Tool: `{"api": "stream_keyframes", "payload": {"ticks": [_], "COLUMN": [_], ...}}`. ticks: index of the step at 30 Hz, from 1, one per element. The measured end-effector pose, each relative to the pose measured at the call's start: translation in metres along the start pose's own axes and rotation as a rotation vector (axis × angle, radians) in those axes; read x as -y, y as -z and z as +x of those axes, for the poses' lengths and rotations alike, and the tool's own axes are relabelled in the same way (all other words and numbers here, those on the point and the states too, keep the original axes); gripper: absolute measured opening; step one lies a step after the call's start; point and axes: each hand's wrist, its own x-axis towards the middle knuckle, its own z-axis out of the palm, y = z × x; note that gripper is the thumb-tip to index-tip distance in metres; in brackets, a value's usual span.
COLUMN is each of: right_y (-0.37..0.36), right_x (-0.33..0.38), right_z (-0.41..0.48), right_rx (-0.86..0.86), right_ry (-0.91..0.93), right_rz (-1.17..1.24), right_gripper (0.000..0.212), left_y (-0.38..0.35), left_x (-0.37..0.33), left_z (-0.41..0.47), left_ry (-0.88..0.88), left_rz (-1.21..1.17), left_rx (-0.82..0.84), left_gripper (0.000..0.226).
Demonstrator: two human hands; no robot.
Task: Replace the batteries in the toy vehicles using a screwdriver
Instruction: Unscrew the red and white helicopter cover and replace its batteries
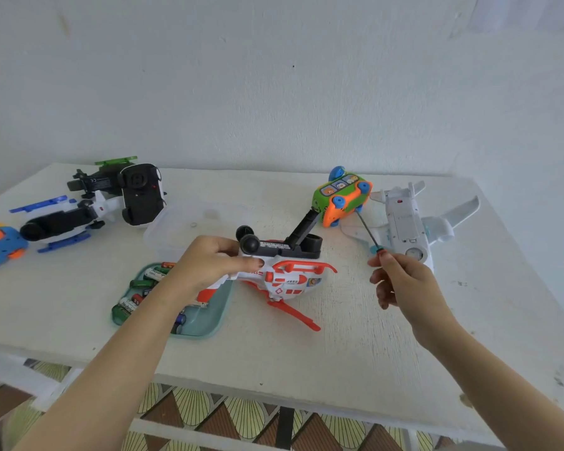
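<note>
Left hand grips the red-and-white toy helicopter upside down over the white worktop, while the right hand pinches the screwdriver beside it, shaft pointing away.

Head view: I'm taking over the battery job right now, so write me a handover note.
Left hand grips the helicopter, underside up, over the tray.
Right hand holds the screwdriver, tip off the helicopter.
Batteries lie in the tray.
Done: the helicopter's black cover looks lifted open.
Left: swap its cells, shut and screw the cover. Whether the plane, bus and car are done, I cannot tell.
</note>
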Motion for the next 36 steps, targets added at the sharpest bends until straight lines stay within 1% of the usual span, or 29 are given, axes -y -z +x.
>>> {"api": "stream_keyframes", "payload": {"ticks": [1,3,4,7,8,10,11,12,14,19,21,23,26,27,29,30,34,35,36], "right_y": [0.000,0.000,0.000,-0.001,-0.001,-0.003,-0.003,-0.004,-0.005,-0.009,-0.013,-0.019,-0.029,-0.033,-0.044,-0.049,-0.074,-0.081,-0.088], "right_x": [0.001,0.003,0.004,0.005,0.005,0.005,0.006,0.006,0.006,0.005,0.007,0.011,0.018,0.020,0.023,0.024,0.028,0.029,0.029], "right_z": [0.000,0.001,0.001,0.002,0.002,0.003,0.004,0.005,0.006,0.011,0.012,0.014,0.017,0.019,0.023,0.025,0.032,0.033,0.034], "right_rx": [0.006,0.023,0.034,0.068,0.077,0.093,0.100,0.106,0.116,0.136,0.125,0.112,0.114,0.123,0.139,0.143,0.169,0.178,0.186], "right_ry": [-0.003,-0.014,-0.020,-0.032,-0.034,-0.038,-0.040,-0.042,-0.043,-0.037,-0.039,-0.032,-0.028,-0.026,-0.021,-0.019,0.038,0.068,0.100], "right_rz": [0.005,0.024,0.036,0.062,0.066,0.072,0.075,0.078,0.078,0.009,0.005,0.017,0.029,0.031,0.034,0.040,0.033,0.021,0.017], "right_gripper": [0.029,0.028,0.028,0.028,0.028,0.029,0.029,0.030,0.030,0.029,0.028,0.030,0.032,0.033,0.033,0.033,0.029,0.028,0.027], "left_y": [0.002,0.006,0.008,0.011,0.011,0.013,0.014,0.015,0.017,0.027,0.033,0.041,0.057,0.064,0.079,0.085,0.114,0.121,0.127], "left_x": [0.002,0.005,0.007,0.009,0.010,0.013,0.013,0.014,0.017,0.020,0.015,0.009,-0.001,-0.004,-0.008,-0.010,-0.007,-0.005,-0.002], "left_z": [-0.001,-0.003,-0.003,-0.003,-0.003,-0.003,-0.004,-0.004,-0.002,0.002,0.000,-0.002,-0.004,-0.005,-0.005,-0.005,-0.001,0.001,0.003], "left_ry": [0.006,0.015,0.020,0.005,-0.004,-0.036,-0.040,-0.042,-0.045,-0.089,-0.142,-0.194,-0.246,-0.257,-0.306,-0.358,-0.567,-0.617,-0.657], "left_rz": [-0.026,-0.079,-0.113,-0.237,-0.284,-0.364,-0.395,-0.427,-0.480,-0.465,-0.451,-0.437,-0.384,-0.363,-0.303,-0.256,-0.027,0.028,0.086], "left_rx": [0.021,0.065,0.081,0.127,0.148,0.198,0.214,0.229,0.248,0.189,0.141,0.060,-0.138,-0.214,-0.352,-0.404,-0.518,-0.536,-0.561], "left_gripper": [0.010,0.023,0.026,0.022,0.027,0.053,0.063,0.067,0.068,0.067,0.066,0.059,0.029,0.025,0.024,0.025,0.043,0.042,0.034]}}
